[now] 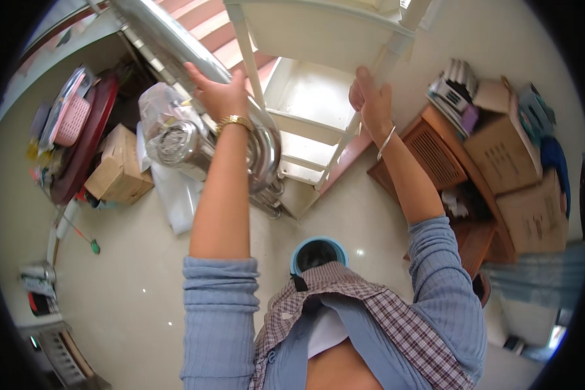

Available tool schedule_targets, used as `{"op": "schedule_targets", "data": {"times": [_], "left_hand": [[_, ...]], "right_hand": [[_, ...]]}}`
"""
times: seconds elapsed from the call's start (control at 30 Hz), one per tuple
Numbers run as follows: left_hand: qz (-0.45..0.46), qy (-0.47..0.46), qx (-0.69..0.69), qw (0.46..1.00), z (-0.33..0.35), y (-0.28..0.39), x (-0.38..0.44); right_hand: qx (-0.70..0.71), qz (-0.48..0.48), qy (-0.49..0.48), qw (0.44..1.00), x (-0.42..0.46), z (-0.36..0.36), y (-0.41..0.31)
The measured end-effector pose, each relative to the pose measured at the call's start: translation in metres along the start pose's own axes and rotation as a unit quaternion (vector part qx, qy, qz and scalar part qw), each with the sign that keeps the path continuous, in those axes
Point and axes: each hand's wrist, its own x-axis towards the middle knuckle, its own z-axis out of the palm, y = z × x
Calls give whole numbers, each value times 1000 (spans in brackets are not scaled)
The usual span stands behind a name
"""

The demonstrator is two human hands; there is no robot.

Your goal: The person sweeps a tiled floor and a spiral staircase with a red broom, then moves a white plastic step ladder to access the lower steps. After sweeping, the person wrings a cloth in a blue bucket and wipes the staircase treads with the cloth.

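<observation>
A white shelf rack [317, 95] with several tiers stands in front of me, beside a staircase. My left hand [223, 95] is between the rack's left post and a shiny metal stair railing [190, 44], its fingers spread; whether it touches either cannot be told. At the rack's right post is my right hand [374, 102], fingers partly curled and slightly blurred; its grip on the post is unclear. Under my left hand, the railing ends in a curled metal scroll [268, 156]. On the floor below me sits a blue bucket [319, 253] with a dark inside.
Pink stairs [209, 29] rise behind the railing. At left are a cardboard box [119, 168], a dark red round tabletop [90, 136] and a pink basket [73, 119]. A wooden cabinet [431, 151] with cardboard boxes [504, 151] stands at right.
</observation>
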Motion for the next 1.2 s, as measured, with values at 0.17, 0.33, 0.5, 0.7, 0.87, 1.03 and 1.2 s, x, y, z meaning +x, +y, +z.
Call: {"op": "schedule_targets", "data": {"times": [0.17, 0.33, 0.5, 0.7, 0.87, 1.03, 1.2], "left_hand": [[-17, -26, -19, 999, -1, 1, -2], [-15, -33, -8, 999, -2, -4, 2], [-3, -35, -1, 999, -6, 10, -9], [-29, -43, -29, 998, -7, 11, -10], [-15, -26, -37, 999, 2, 4, -1], [-17, -32, -51, 998, 3, -1, 1], [-12, -35, -104, 994, 6, -10, 9]], "right_hand": [[6, -58, 50, 997, -74, -43, -31], [-3, -90, 131, 987, -141, -79, -39], [-50, -101, 230, 967, -213, -118, -28], [-126, -110, 383, 909, -285, -167, 29], [-346, -9, 471, 811, -337, -232, 98], [-379, 100, 510, 766, -364, -252, 112], [-417, 139, 511, 739, -357, -271, 109]]}}
